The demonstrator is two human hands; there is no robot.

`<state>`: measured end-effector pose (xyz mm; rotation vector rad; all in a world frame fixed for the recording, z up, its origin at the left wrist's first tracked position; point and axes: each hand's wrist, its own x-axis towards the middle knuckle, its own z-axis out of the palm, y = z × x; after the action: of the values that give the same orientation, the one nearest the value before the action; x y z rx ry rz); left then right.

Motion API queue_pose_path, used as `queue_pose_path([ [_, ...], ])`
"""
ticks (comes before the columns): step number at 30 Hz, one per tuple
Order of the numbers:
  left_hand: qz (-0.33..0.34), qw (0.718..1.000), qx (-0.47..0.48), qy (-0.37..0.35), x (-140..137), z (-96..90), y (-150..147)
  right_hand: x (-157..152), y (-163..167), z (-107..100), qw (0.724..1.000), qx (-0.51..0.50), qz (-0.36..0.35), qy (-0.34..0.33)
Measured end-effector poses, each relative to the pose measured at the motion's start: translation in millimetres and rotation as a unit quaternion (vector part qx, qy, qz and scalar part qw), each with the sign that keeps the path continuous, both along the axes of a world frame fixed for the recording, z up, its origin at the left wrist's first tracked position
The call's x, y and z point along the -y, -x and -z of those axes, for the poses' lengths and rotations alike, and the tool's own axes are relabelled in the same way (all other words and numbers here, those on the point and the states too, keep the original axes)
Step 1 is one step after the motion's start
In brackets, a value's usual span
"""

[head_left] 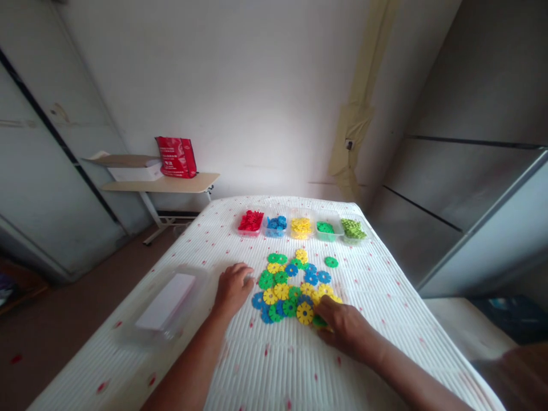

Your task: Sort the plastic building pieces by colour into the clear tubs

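A loose spread of notched plastic snowflake discs lies mid-table, with yellow discs [304, 313], green discs [266, 279] and blue discs [291, 270] mixed and overlapping. My right hand [345, 326] reaches into its right front part, thumb and fingers closed around discs there. A green disc [319, 321] shows between them, and yellow ones lie partly hidden under the fingers. To the left of the spread, my left hand [233, 290] rests on the cloth, its thumb apart from loosely bent fingers, holding nothing. One green disc [331, 262] lies alone at the right back.
Behind the spread stands a row of clear tubs: red pieces [251, 220], blue pieces [276, 223], yellow pieces [301, 226], green pieces [325, 228], light green pieces [353, 228]. A clear container [171, 334] with a white block [168, 301] sits at left. A side table [171, 184] holds a red bag [176, 157].
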<state>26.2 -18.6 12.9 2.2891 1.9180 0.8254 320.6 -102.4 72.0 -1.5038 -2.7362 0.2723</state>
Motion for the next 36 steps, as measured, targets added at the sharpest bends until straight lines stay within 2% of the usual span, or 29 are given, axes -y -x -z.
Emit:
queue_pose_path([
  [10, 0.000, 1.000, 0.007, 0.001, 1, -1.5, -1, -15, 2, 9, 0.998, -0.049, 0.014, -0.026],
  [13, 0.001, 1.000, 0.013, -0.001, 1, -1.3, -1, -15, 0, 8, 0.997, -0.078, 0.026, -0.010],
  [17, 0.001, 1.000, 0.016, 0.000, 1, -0.4, 0, -20, -14, -1, 0.985, -0.173, 0.006, 0.024],
  [21, 0.000, 1.000, 0.014, 0.001, 0, 0.6, 0, -37, -35, -11, 0.970, -0.231, 0.076, -0.020],
  [24, 0.000, 1.000, 0.010, 0.002, -1, 1.0, 0, -46, -39, -12, 0.969, -0.221, 0.095, -0.052],
  [28, -0.001, 1.000, 0.008, 0.001, -1, 0.4, 0, -50, -24, -5, 0.984, -0.167, 0.059, -0.037],
  [32, -0.003, 1.000, 0.006, 0.003, 0, -0.6, 0, -53, -6, 3, 0.994, -0.089, 0.056, -0.027],
  [36, -0.002, 1.000, 0.004, 0.005, 1, -1.4, 0, -57, -4, 5, 0.995, -0.071, 0.058, -0.030],
])
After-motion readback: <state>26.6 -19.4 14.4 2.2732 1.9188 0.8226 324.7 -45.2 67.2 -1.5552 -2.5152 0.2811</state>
